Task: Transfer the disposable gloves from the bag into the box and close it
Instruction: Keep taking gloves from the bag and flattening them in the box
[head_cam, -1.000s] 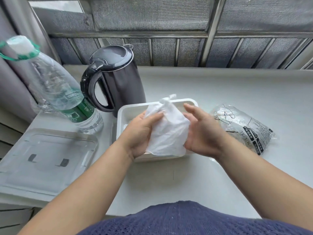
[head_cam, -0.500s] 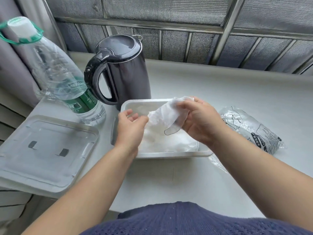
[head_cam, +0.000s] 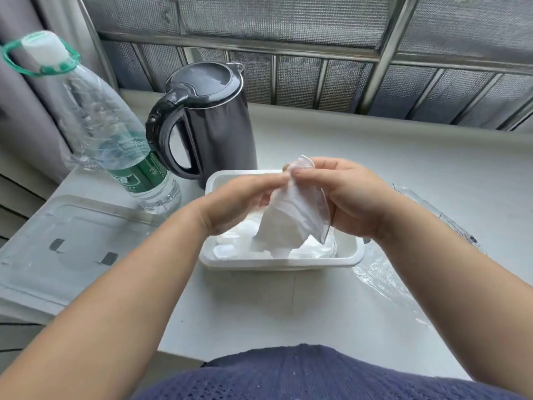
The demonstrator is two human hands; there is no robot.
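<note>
A white rectangular box [head_cam: 277, 262] stands on the pale table in front of me, with translucent white disposable gloves [head_cam: 230, 249] lying inside. Above the box a bunch of gloves [head_cam: 291, 223] hangs down into it. My right hand [head_cam: 346, 197] grips the upper part of the bunch, fingers curled round it. My left hand [head_cam: 239, 200] pinches its top edge with fingertips, right beside my right thumb. The clear printed plastic bag [head_cam: 450, 226] lies flat on the table to the right of the box, partly hidden by my right forearm. The clear lid [head_cam: 66, 249] lies to the left.
A dark electric kettle [head_cam: 213, 122] stands just behind the box's left corner. A large clear water bottle [head_cam: 115, 140] with a green label stands left of it. A railing and mesh screen run behind the table. The table edge is close to my body.
The bunch of gloves went down into the box and is now lifted up again at its top. My left hand moved right to meet my right hand at the top edge.
</note>
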